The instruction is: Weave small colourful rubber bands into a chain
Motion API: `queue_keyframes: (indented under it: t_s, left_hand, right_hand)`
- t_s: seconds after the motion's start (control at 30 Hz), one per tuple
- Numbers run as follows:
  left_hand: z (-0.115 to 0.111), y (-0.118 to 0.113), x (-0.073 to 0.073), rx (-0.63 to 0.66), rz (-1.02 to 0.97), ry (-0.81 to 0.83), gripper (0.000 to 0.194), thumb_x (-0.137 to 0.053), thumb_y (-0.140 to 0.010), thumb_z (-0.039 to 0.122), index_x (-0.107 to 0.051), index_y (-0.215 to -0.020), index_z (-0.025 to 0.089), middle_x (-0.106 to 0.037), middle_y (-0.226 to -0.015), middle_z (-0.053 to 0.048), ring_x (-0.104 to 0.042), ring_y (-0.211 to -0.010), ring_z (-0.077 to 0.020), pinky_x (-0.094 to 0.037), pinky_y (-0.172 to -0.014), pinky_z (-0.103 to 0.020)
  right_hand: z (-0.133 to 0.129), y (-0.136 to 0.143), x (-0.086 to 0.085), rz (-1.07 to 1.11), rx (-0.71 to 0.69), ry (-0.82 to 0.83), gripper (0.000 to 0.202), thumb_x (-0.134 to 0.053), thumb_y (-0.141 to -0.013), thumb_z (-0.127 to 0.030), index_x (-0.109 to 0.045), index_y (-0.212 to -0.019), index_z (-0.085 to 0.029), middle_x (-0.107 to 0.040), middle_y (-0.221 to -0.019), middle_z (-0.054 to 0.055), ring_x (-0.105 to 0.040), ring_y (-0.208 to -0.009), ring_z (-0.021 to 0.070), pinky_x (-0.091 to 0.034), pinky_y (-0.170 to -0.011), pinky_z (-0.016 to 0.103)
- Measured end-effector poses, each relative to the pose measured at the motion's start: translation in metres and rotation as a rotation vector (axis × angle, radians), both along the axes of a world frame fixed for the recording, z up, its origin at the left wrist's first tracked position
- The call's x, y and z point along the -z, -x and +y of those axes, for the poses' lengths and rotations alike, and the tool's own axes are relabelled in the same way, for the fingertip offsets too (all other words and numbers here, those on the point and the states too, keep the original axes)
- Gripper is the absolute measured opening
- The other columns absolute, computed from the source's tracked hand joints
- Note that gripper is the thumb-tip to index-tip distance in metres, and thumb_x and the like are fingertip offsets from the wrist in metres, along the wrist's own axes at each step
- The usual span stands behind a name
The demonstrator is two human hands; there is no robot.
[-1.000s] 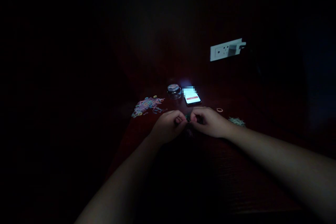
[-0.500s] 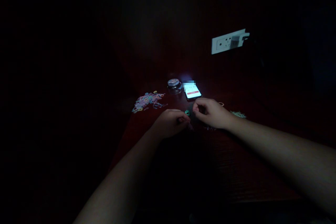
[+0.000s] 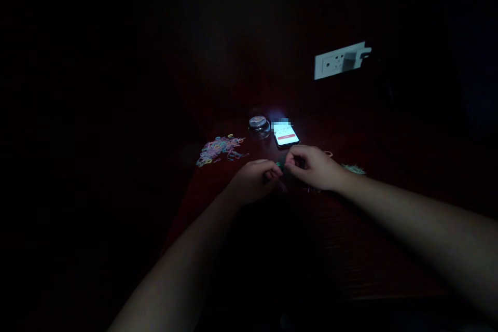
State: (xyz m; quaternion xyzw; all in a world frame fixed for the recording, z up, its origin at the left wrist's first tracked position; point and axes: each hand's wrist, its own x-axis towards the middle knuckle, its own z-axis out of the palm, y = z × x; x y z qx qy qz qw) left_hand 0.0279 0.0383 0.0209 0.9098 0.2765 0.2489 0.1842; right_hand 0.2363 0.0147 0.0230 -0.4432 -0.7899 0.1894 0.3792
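Note:
Over the dark red table, my left hand (image 3: pixel 254 180) is closed, its thumb and fingertips curled together. Facing it from the right, my right hand (image 3: pixel 313 167) is closed in a pinch. A small gap separates the two sets of fingertips. A small green elastic band (image 3: pixel 279 165) shows at that gap, partly covered by my left fingers; I cannot tell whether either hand grips it. What sits inside each pinch is hidden or too small to name. Faint purplish bands (image 3: pixel 282 186) lie just below my left fingertips, and more purplish bands (image 3: pixel 312 190) are under my right hand.
A heap of mixed-colour elastic bands (image 3: pixel 220 149) lies at the left. Behind the hands stand a round lidded jar (image 3: pixel 258 127) and a lit phone (image 3: pixel 287 135). A pale green band pile (image 3: pixel 354 169) is beyond my right wrist. A socket panel (image 3: pixel 338 61) is on the wall.
My left fingertips have shifted slightly up toward the green band and now cover part of it. My right hand stays almost in place.

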Motion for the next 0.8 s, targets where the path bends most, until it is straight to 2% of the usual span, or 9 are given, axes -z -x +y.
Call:
queue_keyframes:
  t_s: [0.2, 0.4, 0.6, 0.7, 0.73, 0.8]
  left_hand:
    - [0.000, 0.001, 0.000, 0.000, 0.000, 0.025, 0.018, -0.055, -0.077, 0.011, -0.065, -0.090, 0.017, -0.063, -0.082, -0.001, -0.057, -0.067, -0.0095, -0.046, -0.063, -0.022]
    - [0.002, 0.004, -0.001, 0.048, 0.042, -0.004, 0.027, -0.055, -0.072, 0.008, -0.067, -0.094, 0.019, -0.064, -0.087, -0.002, -0.058, -0.073, -0.0117, -0.048, -0.067, -0.024]
    - [0.000, 0.003, 0.000, 0.030, 0.073, -0.030, 0.017, -0.061, -0.078, 0.022, -0.068, -0.093, 0.020, -0.065, -0.086, -0.003, -0.059, -0.074, -0.0130, -0.048, -0.070, -0.025]
    - [0.011, 0.010, 0.002, -0.107, 0.055, -0.062, 0.013, -0.056, -0.083, 0.024, -0.068, -0.085, 0.020, -0.065, -0.081, -0.002, -0.059, -0.073, -0.0138, -0.047, -0.070, -0.027]
    - [0.017, 0.015, 0.004, -0.201, 0.033, -0.078, 0.014, -0.054, -0.084, 0.024, -0.068, -0.083, 0.020, -0.065, -0.080, -0.002, -0.059, -0.074, -0.0147, -0.048, -0.072, -0.028]
    - [0.031, 0.027, 0.009, -0.429, -0.042, -0.069, 0.017, -0.050, -0.084, 0.019, -0.067, -0.090, 0.020, -0.067, -0.091, -0.004, -0.062, -0.084, -0.0172, -0.048, -0.082, -0.031]
  right_hand:
    - [0.000, 0.000, 0.000, -0.002, -0.003, 0.007, 0.006, -0.056, -0.077, -0.019, -0.058, -0.073, -0.018, -0.058, -0.068, 0.000, -0.050, -0.059, 0.0115, -0.037, -0.053, 0.024]
    - [0.001, -0.001, 0.001, -0.006, 0.011, -0.003, 0.008, -0.056, -0.078, -0.022, -0.058, -0.073, -0.018, -0.058, -0.068, 0.000, -0.050, -0.059, 0.0119, -0.037, -0.054, 0.024]
    - [0.001, -0.002, 0.001, -0.014, 0.009, -0.017, 0.011, -0.055, -0.080, -0.024, -0.058, -0.072, -0.018, -0.058, -0.068, 0.000, -0.050, -0.060, 0.0124, -0.037, -0.055, 0.024]
    - [0.001, -0.002, 0.001, -0.031, 0.044, -0.043, 0.013, -0.052, -0.082, -0.024, -0.058, -0.072, -0.018, -0.057, -0.067, 0.000, -0.049, -0.060, 0.0127, -0.035, -0.055, 0.025]
    - [0.001, -0.003, 0.001, -0.037, 0.059, -0.051, 0.014, -0.051, -0.083, -0.025, -0.058, -0.073, -0.018, -0.057, -0.067, 0.000, -0.049, -0.060, 0.0129, -0.034, -0.056, 0.025]
    - [0.001, -0.003, 0.000, -0.046, 0.080, -0.063, 0.016, -0.049, -0.085, -0.025, -0.057, -0.073, -0.018, -0.057, -0.068, 0.001, -0.049, -0.061, 0.0134, -0.034, -0.057, 0.025]
